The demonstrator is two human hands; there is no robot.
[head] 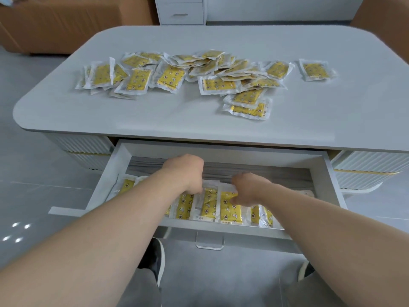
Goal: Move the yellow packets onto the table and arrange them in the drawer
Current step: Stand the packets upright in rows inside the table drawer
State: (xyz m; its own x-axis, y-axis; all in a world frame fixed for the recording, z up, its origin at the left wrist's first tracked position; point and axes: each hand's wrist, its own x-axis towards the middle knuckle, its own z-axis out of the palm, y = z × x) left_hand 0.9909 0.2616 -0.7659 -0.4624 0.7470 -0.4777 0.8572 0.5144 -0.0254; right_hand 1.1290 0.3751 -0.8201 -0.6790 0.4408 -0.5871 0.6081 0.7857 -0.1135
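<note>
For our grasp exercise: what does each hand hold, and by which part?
Right hand pinches a yellow packet in the drawer by its upper edge. Left hand curls its fingers onto neighbouring packets; whether it grips cannot be told.

My wide-angle head camera looks forward and down from close above the open drawer [318, 165] near me; the table [155, 116] lies farther off.

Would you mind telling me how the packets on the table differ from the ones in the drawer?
The table packets lie in a loose, overlapping heap at many angles; the drawer packets sit side by side in a row. No hand touches the table packets; the left hand and right hand are both on the drawer packets. Both sets are yellow with clear wrappers.
</note>
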